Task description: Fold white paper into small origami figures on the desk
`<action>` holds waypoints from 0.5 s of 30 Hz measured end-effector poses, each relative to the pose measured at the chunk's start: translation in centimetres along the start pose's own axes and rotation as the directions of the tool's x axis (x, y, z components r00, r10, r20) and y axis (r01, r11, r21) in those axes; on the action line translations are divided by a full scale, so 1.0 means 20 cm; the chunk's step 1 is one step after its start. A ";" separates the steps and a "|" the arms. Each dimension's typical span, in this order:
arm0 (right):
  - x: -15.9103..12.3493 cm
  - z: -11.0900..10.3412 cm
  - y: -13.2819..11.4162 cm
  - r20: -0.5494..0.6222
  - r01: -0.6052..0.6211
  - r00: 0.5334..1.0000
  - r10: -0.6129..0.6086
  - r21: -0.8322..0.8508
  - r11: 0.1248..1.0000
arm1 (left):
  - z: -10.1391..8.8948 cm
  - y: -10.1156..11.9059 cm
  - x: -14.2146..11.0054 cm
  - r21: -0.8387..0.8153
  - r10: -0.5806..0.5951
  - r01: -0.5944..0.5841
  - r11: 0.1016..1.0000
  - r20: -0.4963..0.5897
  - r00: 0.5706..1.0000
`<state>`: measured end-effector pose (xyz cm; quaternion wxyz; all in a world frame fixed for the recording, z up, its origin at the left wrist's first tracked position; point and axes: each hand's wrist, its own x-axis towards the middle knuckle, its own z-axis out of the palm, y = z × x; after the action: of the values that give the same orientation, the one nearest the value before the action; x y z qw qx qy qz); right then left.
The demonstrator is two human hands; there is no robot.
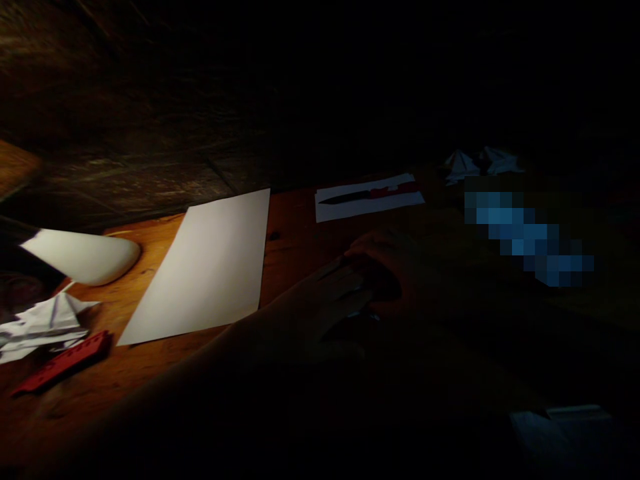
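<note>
The scene is very dark, and a lamp lights only the left of the wooden table. My left hand reaches in from the lower left and lies on the table at the middle, its fingers stretched out flat. My right hand rests just beyond it, domed, with its fingers lost in shadow. Whatever lies under or between the hands is too dark to make out. A blank white sheet lies left of the hands, apart from them.
A white lamp head sits at the left edge. Below it are folded white paper and a red ruler. A dark knife-like tool lies on a small sheet at the back. More folded paper lies far right.
</note>
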<state>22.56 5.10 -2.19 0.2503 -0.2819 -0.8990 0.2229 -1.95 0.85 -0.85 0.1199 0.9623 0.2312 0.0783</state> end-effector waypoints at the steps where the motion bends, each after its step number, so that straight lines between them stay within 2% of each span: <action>1: 0.00 0.00 0.01 0.004 0.004 1.000 -0.004 -0.005 1.000 | 0.00 0.00 0.00 0.003 -0.002 0.002 1.000 0.002 1.000; 8: 0.01 -0.02 -0.01 0.085 0.015 0.996 -0.013 -0.019 1.000 | -0.02 0.01 0.01 -0.016 -0.037 0.037 0.999 0.035 0.999; 15: -0.01 -0.03 0.01 0.102 0.029 0.994 -0.028 -0.004 1.000 | 0.00 0.01 0.00 0.001 -0.044 0.044 0.999 0.051 0.998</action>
<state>23.15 5.23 -1.78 0.2064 -0.2579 -0.9152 0.2309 -1.90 0.59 -0.71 0.1276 0.9587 0.2489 0.0510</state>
